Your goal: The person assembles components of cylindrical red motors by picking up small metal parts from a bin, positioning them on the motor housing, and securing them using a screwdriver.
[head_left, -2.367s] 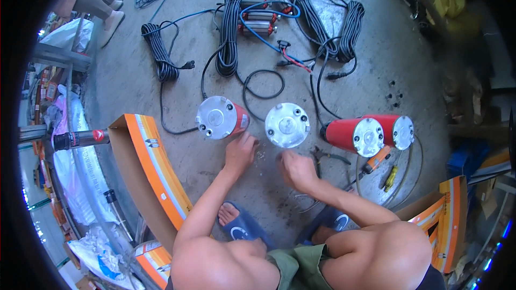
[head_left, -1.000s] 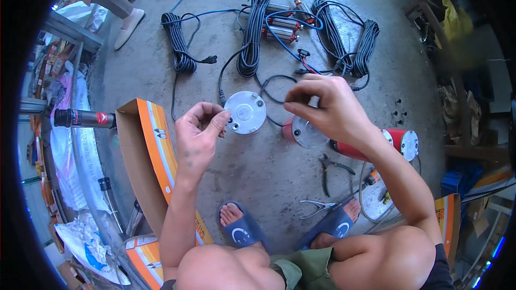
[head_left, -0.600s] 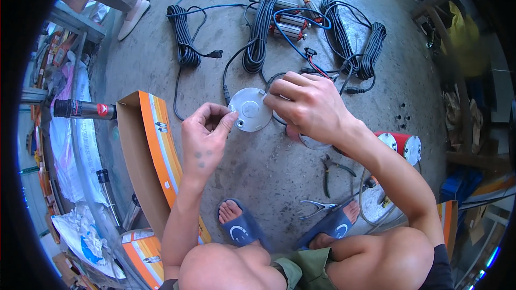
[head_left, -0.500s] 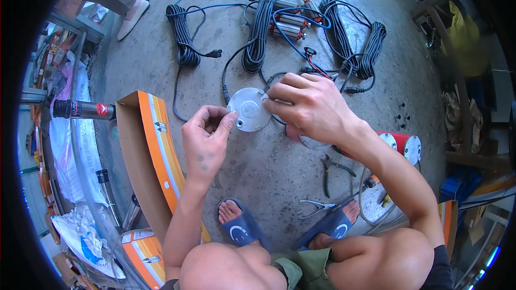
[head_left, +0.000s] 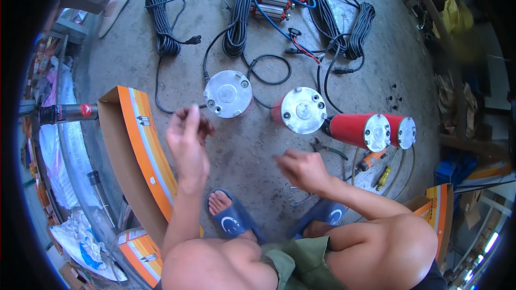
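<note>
Left hand (head_left: pixel 188 142): half-curled, thumb raised, near the left cylinder (head_left: pixel 228 94); I can't tell whether anything is in it.
Right hand (head_left: pixel 304 171): blurred, fingers loosely bunched, apart from the middle cylinder (head_left: pixel 304 110); I can't see whether it grips anything.
Drop risk: a small part slipping from blurred fingers could, I'd judge, vanish against the stained floor (head_left: pixel 180 83).
Tipping risk: cables (head_left: pixel 243 19) trail around the cylinders; a snagged one might topple them.
Caps: round, dull silver metal, with dark bolt holes.
Sides: smooth red, tubular, clearest on the right pair (head_left: pixel 352 132).
Outer area: black, rubbery-looking coils; gritty concrete.
</note>
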Tool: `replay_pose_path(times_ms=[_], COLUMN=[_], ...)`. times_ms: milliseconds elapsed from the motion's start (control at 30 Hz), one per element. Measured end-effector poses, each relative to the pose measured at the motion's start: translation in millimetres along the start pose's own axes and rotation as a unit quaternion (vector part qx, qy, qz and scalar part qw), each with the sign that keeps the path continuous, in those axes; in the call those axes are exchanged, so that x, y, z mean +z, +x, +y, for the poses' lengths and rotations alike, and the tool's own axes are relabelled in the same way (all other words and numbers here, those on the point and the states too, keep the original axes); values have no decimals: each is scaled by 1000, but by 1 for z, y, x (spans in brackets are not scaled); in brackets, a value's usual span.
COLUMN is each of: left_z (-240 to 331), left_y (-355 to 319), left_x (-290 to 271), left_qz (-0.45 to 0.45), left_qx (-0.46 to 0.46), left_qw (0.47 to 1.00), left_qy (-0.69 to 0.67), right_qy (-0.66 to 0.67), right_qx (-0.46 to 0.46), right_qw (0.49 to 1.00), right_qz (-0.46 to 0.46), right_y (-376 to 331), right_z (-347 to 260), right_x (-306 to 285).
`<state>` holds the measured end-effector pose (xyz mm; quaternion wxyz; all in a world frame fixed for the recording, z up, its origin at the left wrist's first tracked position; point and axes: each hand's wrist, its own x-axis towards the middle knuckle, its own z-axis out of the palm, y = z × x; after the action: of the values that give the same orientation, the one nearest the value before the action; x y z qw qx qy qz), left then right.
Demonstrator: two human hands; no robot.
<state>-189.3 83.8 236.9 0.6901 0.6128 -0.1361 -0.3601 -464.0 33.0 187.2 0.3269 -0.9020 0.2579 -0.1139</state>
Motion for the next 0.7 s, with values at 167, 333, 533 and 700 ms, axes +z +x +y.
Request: replay_pose_path(times_ms=[167,333,533,700], left_z=[-112,-152,-163,-164], left_y=[-39,-7,18,19], left_x=[-32,-10,4,2], left_qz=[-105,-248,-315,-327], left_qx=[-23,213,259,303], left_qw=[950,841,759,746], left_qy=[293,431,507,495], right_qy=[-33,-51,-133,-105], right_qx=[152,186,171,171], right_qw=[979,963,964,967], right_qz=[134,190,152,156], right_y=[13,23,24,22], right_z=[71,87,71,60], right_x=[72,101,90,83])
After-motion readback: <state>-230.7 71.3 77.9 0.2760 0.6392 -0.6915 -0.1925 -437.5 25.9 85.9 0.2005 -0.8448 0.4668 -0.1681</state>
